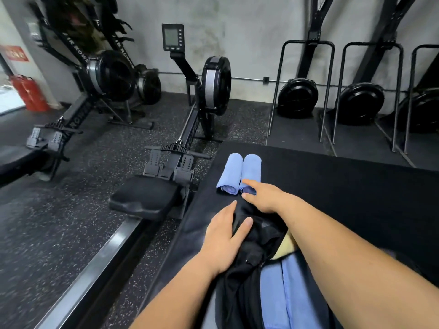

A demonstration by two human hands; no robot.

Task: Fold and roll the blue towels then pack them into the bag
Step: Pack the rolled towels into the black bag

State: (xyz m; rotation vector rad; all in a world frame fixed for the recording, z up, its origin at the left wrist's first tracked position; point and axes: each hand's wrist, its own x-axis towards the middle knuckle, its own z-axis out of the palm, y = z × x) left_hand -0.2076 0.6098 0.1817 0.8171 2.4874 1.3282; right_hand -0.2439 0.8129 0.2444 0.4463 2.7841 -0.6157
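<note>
Towel rolls (234,167) number two: the left roll (228,176) and the right roll (252,166) lie side by side on the black mat (332,186), touching along their length, each with a spiral end turned towards you. One black bag (240,281) lies on the same mat, just on your side of the rolls, its mouth gaping. Blue cloth (276,293) shows inside that opening; how many pieces it makes up cannot be told. One yellowish item (286,245) shows in the bag beside the blue cloth. Your left hand (224,238) rests flat on the bag's upper flap, fingers straight, gripping nothing. Your right hand (266,197) reaches over the bag with fingers extended, and its forefinger touches the near end of the right roll; it grips nothing. The left roll is untouched. To your left on the floor, at least two rowing machines are in view; the nearer rowing machine (190,129) sits just beside the mat, with one seat (145,198) and one monitor (172,37). Three round flywheel housings (298,98) stand along the wall to your right. One red container (28,93) stands at the far left.
</note>
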